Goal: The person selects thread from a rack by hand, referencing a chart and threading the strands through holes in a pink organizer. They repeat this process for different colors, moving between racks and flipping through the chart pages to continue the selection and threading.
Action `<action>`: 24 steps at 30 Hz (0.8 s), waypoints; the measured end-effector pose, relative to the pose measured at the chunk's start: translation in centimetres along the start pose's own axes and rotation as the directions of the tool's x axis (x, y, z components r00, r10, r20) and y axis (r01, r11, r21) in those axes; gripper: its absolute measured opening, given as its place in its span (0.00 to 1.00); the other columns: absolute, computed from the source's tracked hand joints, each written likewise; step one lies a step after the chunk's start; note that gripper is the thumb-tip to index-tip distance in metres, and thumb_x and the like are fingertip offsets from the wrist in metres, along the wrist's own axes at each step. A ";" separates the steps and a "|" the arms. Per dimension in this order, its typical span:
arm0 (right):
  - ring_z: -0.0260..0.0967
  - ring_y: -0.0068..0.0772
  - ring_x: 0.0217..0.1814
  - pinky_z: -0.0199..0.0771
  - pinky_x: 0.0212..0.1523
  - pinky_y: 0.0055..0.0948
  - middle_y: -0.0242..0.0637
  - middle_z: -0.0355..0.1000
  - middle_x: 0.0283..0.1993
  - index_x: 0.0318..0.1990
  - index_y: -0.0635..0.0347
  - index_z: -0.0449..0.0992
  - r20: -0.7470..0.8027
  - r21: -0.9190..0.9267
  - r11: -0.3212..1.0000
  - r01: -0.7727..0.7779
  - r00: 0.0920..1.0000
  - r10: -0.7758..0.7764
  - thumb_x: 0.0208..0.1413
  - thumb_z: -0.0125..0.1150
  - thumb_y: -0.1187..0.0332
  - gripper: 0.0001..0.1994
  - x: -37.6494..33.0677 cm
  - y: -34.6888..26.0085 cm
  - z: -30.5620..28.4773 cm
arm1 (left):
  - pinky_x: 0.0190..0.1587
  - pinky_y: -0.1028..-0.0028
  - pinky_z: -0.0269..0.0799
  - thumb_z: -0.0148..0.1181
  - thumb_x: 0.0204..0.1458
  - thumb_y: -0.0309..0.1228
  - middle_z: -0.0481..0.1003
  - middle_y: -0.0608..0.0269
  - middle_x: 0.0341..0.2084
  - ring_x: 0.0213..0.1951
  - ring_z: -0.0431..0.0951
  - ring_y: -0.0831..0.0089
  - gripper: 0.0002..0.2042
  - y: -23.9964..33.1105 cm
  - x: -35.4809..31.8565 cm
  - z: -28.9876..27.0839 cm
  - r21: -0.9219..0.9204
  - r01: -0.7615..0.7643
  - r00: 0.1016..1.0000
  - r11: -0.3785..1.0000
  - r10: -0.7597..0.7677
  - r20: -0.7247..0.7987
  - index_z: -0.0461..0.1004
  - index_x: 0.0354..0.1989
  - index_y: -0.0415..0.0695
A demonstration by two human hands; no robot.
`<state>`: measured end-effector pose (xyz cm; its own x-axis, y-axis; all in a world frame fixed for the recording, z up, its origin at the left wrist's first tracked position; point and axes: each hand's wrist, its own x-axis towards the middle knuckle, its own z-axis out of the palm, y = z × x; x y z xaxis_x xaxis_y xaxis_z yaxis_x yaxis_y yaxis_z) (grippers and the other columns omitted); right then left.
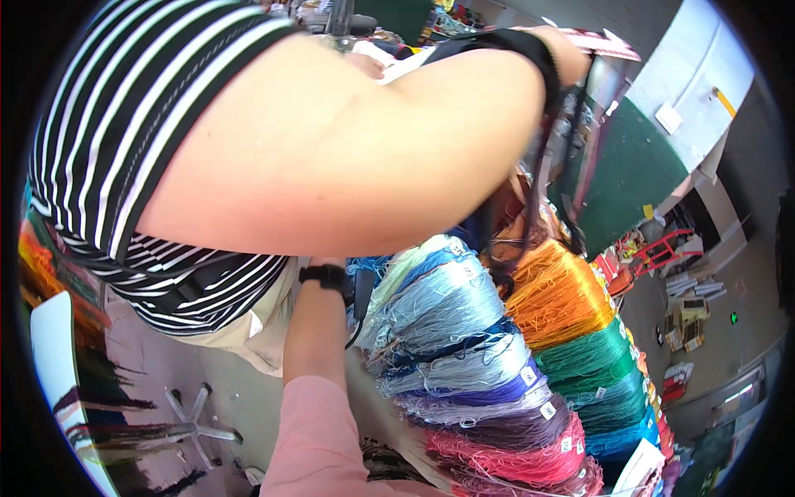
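Note:
My left forearm (317,352), in a pink sleeve (319,431), reaches up from the lower edge with a black band (325,276) on the wrist. My left hand is hidden behind the bent bare arm (348,157) of another person in a black-and-white striped shirt (190,83), so its fingers do not show. Beside my wrist is a flat black piece (363,294) with a thin cord. The nearest goods are hanks of thread in light blue (451,290), purple and pink (530,455). My right hand is out of view.
A second row of hanks, orange (563,294) and green (588,373), stands on the right. Farther off are a red hand truck (662,253) and stacked boxes (687,323). A wheeled chair base (199,427) and more hanging threads (99,414) are at lower left.

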<state>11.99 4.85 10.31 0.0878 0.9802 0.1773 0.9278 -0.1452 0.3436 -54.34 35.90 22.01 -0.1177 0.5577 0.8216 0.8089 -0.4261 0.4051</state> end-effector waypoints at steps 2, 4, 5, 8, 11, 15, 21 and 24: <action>0.65 0.30 0.44 0.63 0.43 0.25 0.39 0.68 0.42 0.54 0.59 0.57 -0.032 0.216 0.975 -0.042 0.998 0.050 0.47 0.53 0.64 0.25 0.2 -2.0 -0.7 | 0.26 0.64 0.65 0.46 0.39 0.30 0.70 0.53 0.20 0.26 0.72 0.59 0.08 -0.1 -3.3 -0.2 0.004 -0.031 0.999 1.000 0.031 -0.045 0.72 0.24 0.44; 0.63 0.31 0.47 0.62 0.46 0.25 0.42 0.65 0.45 0.51 0.65 0.59 0.095 0.329 0.930 -0.161 0.986 0.137 0.48 0.53 0.69 0.22 1.6 -6.7 -4.1 | 0.25 0.64 0.65 0.46 0.39 0.30 0.70 0.53 0.20 0.25 0.72 0.58 0.08 -0.9 -10.6 2.6 0.085 0.051 0.997 0.995 -0.056 0.059 0.72 0.24 0.44; 0.63 0.31 0.47 0.62 0.46 0.25 0.42 0.65 0.45 0.51 0.65 0.59 0.095 0.332 0.926 -0.181 0.983 0.158 0.48 0.53 0.69 0.22 1.2 -6.8 -3.7 | 0.25 0.64 0.65 0.46 0.39 0.30 0.70 0.53 0.19 0.25 0.72 0.58 0.08 -1.6 -16.5 3.2 0.140 0.134 0.974 0.981 -0.157 0.163 0.72 0.24 0.44; 0.63 0.40 0.46 0.61 0.47 0.32 0.47 0.64 0.44 0.48 0.67 0.61 -0.123 0.378 0.917 0.130 0.988 -0.090 0.47 0.53 0.74 0.19 2.0 -10.2 -3.9 | 0.24 0.64 0.65 0.46 0.38 0.29 0.70 0.54 0.19 0.24 0.71 0.58 0.08 2.2 -34.7 6.2 0.220 0.103 0.355 0.970 -0.243 0.903 0.72 0.23 0.44; 0.68 0.40 0.35 0.67 0.38 0.31 0.46 0.70 0.35 0.33 0.67 0.69 -0.352 0.632 0.519 0.575 0.810 -0.469 0.36 0.54 0.77 0.12 5.1 -12.6 -2.1 | 0.26 0.63 0.68 0.46 0.39 0.30 0.72 0.57 0.20 0.25 0.73 0.60 0.06 13.2 -39.3 5.2 -0.249 0.195 0.030 0.949 0.248 0.968 0.70 0.20 0.45; 0.65 0.42 0.44 0.65 0.44 0.34 0.46 0.65 0.44 0.44 0.67 0.66 -0.327 0.861 -0.033 0.508 0.503 -0.800 0.48 0.51 0.72 0.15 7.2 -19.9 -8.2 | 0.18 0.67 0.65 0.53 0.46 0.42 0.73 0.61 0.24 0.18 0.72 0.67 0.21 23.5 -32.7 2.6 -0.561 0.015 0.123 0.827 0.556 0.822 0.61 0.48 0.49; 0.62 0.34 0.47 0.61 0.47 0.28 0.45 0.59 0.51 0.54 0.66 0.54 -0.194 0.980 -0.199 -0.002 0.221 -0.956 0.53 0.46 0.65 0.22 6.9 -15.6 -9.4 | 0.27 0.69 0.68 0.47 0.46 0.31 0.72 0.55 0.22 0.25 0.73 0.62 0.08 33.5 -26.5 2.6 -0.529 0.326 0.326 0.784 0.432 0.841 0.69 0.29 0.39; 0.64 0.29 0.43 0.64 0.41 0.24 0.44 0.65 0.44 0.50 0.65 0.60 -0.118 0.981 -0.130 -0.142 0.090 -0.989 0.53 0.47 0.66 0.18 6.1 -10.8 -8.5 | 0.29 0.72 0.67 0.47 0.47 0.27 0.71 0.53 0.22 0.26 0.73 0.64 0.07 36.1 -23.2 0.8 -0.503 0.592 0.379 0.630 0.333 0.863 0.69 0.28 0.37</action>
<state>-0.55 11.29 15.53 -0.9525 0.2156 -0.2150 0.2227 0.0115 -0.9748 -21.98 8.11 17.24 0.7222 0.6844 0.1000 0.1502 -0.2963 0.9432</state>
